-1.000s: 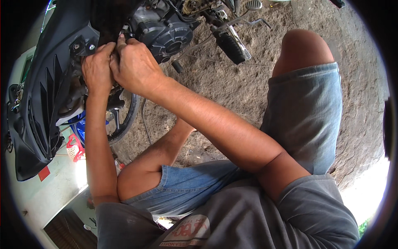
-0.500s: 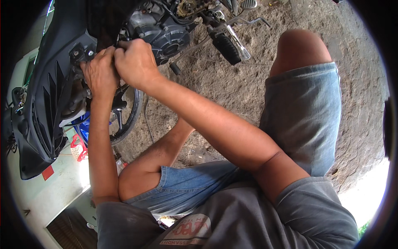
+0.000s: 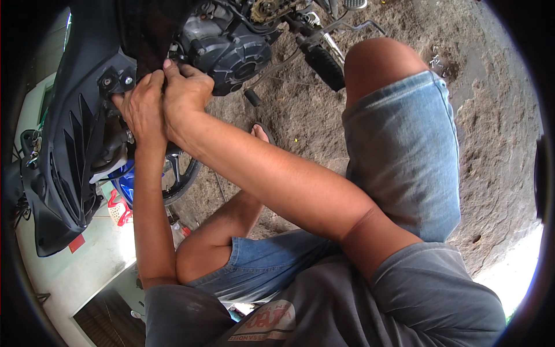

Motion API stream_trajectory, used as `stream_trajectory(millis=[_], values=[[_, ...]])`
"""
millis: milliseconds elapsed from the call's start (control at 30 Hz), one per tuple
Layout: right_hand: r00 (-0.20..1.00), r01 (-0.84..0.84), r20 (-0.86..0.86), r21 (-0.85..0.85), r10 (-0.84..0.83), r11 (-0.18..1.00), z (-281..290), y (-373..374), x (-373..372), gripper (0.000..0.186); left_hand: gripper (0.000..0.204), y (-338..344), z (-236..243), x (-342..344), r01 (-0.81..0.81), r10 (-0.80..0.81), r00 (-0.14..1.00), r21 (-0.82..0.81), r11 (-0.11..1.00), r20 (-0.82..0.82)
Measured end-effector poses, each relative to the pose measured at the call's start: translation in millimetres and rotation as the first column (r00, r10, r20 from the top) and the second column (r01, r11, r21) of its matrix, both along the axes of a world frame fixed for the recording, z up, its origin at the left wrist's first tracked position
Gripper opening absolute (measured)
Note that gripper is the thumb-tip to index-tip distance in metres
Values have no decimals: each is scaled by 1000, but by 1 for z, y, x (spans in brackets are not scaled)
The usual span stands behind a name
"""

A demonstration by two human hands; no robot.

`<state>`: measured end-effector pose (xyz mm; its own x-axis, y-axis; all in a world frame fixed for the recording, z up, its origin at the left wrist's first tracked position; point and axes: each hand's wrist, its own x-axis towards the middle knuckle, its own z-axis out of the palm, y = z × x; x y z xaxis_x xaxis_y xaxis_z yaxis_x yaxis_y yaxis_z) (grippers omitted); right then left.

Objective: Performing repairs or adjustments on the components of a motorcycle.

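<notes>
Both hands are at the gap between a motorcycle's black fairing point(image 3: 75, 147) and its engine point(image 3: 234, 58). My left hand point(image 3: 144, 107) is bent over into the gap, just below a black bracket with bolts point(image 3: 118, 81). Its fingertips are hidden behind the hand and the parts there. Pressed against it on the right is my right hand point(image 3: 188, 95), closed, its fingers curled and its thumb pointing up towards the dark panel. Whatever either hand grips is out of sight. The round engine cover lies just right of my right hand.
A rubber footpeg point(image 3: 324, 66) and a bent metal lever point(image 3: 367, 26) stick out right of the engine. Below the hands is a wheel point(image 3: 185, 176). My bent knee point(image 3: 384, 66) rises over rough ground point(image 3: 485, 162). A red-and-white plastic item point(image 3: 118, 209) lies at lower left.
My right hand has turned and dropped slightly, its thumb now showing on top. My right knee has shifted left, and my foot has come into view below the forearm.
</notes>
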<state>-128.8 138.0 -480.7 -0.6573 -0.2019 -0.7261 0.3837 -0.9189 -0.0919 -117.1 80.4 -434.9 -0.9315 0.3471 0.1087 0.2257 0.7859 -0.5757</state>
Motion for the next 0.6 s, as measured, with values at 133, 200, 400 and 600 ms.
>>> stream_trajectory(millis=[133, 200, 400, 600], values=[[980, -171, -38, 335, 195, 926, 13, 20, 5, 29, 18, -9, 7, -1, 57, -60, 997, 81, 995, 44], [979, -163, -56, 355, 195, 921, 12, 27, 4, 29, 19, -8, 6, -5, 43, -49, 997, 88, 995, 66], [963, -217, -80, 335, 258, 917, 12, 27, 6, 29, 18, -26, 7, -3, 57, -62, 995, 62, 996, 74], [984, -173, -31, 108, 177, 979, 5, 24, 2, 30, 14, -15, 2, -1, 41, -40, 998, -23, 999, 47]])
